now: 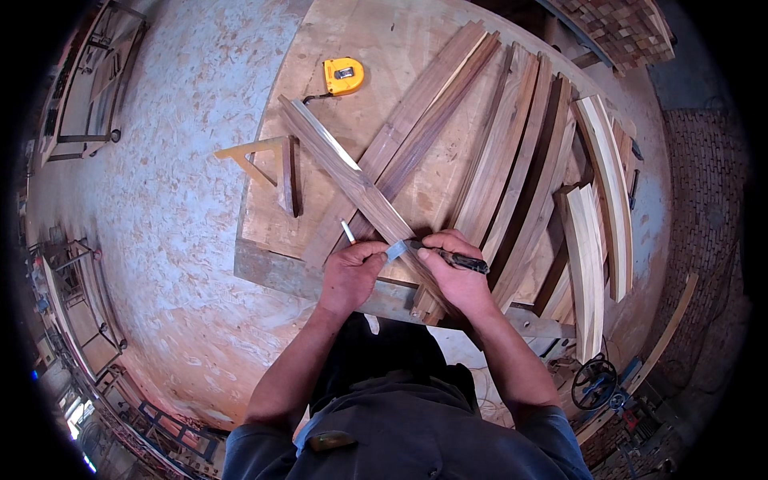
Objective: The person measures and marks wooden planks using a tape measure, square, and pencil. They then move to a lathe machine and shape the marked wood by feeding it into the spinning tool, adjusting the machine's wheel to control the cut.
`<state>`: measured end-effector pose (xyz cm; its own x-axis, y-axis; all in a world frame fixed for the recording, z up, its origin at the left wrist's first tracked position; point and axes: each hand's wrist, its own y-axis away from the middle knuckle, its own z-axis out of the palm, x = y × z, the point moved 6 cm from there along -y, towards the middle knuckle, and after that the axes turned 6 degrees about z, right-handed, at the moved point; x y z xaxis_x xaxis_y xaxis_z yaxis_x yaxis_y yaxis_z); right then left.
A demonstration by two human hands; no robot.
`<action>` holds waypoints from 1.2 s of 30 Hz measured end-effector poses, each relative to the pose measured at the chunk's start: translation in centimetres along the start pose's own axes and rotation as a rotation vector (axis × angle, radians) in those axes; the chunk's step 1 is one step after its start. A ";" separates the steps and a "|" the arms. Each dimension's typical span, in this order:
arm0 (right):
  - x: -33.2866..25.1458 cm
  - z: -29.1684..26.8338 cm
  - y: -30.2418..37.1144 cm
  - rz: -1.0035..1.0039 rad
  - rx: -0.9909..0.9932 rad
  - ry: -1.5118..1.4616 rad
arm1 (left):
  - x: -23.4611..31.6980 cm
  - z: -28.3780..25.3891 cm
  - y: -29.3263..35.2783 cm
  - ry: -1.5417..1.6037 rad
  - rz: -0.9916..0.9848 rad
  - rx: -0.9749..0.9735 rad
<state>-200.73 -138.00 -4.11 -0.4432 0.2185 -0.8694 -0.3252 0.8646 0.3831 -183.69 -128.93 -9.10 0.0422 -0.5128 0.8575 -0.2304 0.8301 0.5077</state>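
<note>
My left hand [354,272] is closed, pinching a small pale blue strip [395,251] against the edge of a brown wooden strip [346,178]. A thin white stick [348,232], which looks like a cigarette, juts up from the same hand. My right hand [456,272] grips a dark pen-shaped tool [466,262]; its tip end is beside the pale blue strip, but its exact kind cannot be made out. The wooden strip, with a pale streak along one edge, lies slantwise across two longer dark boards [412,120].
A yellow tape measure [343,76] and a wooden set square [276,164] lie on the plywood tabletop [300,40]. Several curved wooden pieces [512,160] fan out to the right, two paler ones [586,268] overhanging the edge. A black handwheel [594,384] stands lower right.
</note>
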 end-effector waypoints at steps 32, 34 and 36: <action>-1.9 2.4 4.3 0.290 -0.381 0.132 | 4.7 -1.5 3.6 0.239 0.019 0.121; -2.9 4.7 4.8 0.182 -0.424 0.311 | 4.8 -1.1 5.0 0.315 0.014 0.156; -2.7 6.4 5.7 0.312 -0.517 0.256 | 3.7 -1.1 6.1 0.305 0.005 0.199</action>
<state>-195.99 -130.75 -1.55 -0.7457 0.2542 -0.6159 -0.4806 0.4350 0.7614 -183.87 -125.50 -2.77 0.3217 -0.3954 0.8603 -0.4143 0.7582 0.5035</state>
